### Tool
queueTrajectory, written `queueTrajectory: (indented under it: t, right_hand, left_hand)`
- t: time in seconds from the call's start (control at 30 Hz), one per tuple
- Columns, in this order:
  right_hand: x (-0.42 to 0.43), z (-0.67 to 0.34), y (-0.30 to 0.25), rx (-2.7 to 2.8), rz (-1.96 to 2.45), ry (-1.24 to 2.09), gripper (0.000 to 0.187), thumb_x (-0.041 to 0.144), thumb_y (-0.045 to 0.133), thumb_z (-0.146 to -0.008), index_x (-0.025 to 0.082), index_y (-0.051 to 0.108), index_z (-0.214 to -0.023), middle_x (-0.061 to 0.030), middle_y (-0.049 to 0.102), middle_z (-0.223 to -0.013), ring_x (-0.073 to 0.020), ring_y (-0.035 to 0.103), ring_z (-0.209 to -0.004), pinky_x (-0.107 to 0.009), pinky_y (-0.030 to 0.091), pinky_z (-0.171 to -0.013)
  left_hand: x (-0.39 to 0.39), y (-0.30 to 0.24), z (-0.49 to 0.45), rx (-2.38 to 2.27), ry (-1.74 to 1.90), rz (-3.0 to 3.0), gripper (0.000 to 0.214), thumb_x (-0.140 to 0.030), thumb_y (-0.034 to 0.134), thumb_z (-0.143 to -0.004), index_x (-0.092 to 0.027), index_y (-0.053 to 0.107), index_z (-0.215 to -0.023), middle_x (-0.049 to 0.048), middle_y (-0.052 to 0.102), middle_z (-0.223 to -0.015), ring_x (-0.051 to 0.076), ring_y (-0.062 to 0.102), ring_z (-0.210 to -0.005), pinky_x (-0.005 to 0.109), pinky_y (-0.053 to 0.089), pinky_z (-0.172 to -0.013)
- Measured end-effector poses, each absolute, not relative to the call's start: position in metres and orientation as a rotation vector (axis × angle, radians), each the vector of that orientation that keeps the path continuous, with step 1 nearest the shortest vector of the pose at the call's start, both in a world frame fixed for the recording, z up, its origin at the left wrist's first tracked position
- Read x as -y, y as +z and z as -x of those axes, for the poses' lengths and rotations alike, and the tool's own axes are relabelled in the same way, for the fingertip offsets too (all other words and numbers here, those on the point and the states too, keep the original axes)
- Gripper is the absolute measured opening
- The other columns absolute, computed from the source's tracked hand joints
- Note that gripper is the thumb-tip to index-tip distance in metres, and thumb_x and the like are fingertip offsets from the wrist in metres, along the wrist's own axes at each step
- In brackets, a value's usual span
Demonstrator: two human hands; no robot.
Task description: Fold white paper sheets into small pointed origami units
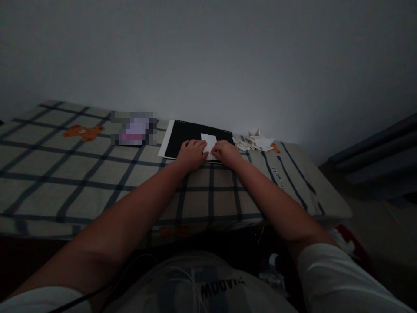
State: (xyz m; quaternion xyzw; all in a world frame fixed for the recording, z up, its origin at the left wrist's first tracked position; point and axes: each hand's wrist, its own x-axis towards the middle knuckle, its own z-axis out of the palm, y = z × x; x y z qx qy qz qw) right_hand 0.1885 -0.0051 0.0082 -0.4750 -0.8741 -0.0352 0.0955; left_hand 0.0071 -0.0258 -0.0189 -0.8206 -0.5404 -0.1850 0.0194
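Note:
A small white piece of paper lies on a black sheet or pad cover with punched holes along its far edge. My left hand rests on the black sheet and the paper's left side, palm down with its fingers stretched out. At the paper's right near side, my right hand has its fingers curled and pinched on the edge. Both hands cover part of the paper. Just beyond my right hand sits a loose pile of folded white paper pieces.
A checked cloth covers the table, which meets a plain wall at the back. To the left is a partly pixelated phone-like object. A bottle shows below the table's front edge. Grey curtain-like fabric hangs at the far right.

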Motion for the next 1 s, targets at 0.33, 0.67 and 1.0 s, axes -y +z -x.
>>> queueTrajectory:
  t: [0.33, 0.67, 1.0]
  right_hand:
    - [0.033, -0.197, 0.007, 2.615, 1.335, -0.066, 0.021, 0.024, 0.056, -0.097, 0.016, 0.075, -0.099, -0.0116, 0.071, -0.108, -0.0236, 0.057, -0.107, -0.032, 0.045, -0.085]
    - [0.014, -0.205, 0.016, 2.666, 1.148, 0.075, 0.013, 0.024, 0.064, -0.092, 0.019, 0.075, -0.092, -0.0073, 0.073, -0.102, -0.0217, 0.059, -0.102, -0.033, 0.045, -0.090]
    - [-0.022, -0.207, -0.015, 2.507, 1.212, 0.144, 0.033, 0.032, 0.058, -0.096, 0.022, 0.069, -0.125, -0.0099, 0.064, -0.138, -0.0233, 0.053, -0.131, -0.042, 0.041, -0.108]
  left_hand:
    - [0.025, -0.021, -0.007, 1.661, -0.582, 2.533, 0.049, -0.038, 0.040, -0.099, -0.021, 0.054, -0.142, 0.0088, 0.054, -0.150, 0.030, 0.046, -0.135, 0.049, 0.031, -0.112]
    - [0.027, -0.018, -0.006, 1.677, -0.562, 2.535, 0.051, -0.040, 0.039, -0.100, -0.020, 0.050, -0.145, 0.0085, 0.051, -0.153, 0.029, 0.046, -0.136, 0.048, 0.031, -0.113]
    - [0.020, -0.017, 0.001, 1.673, -0.581, 2.607, 0.042, -0.032, 0.043, -0.099, -0.030, 0.058, -0.138, 0.0015, 0.047, -0.156, 0.024, 0.044, -0.140, 0.050, 0.032, -0.115]
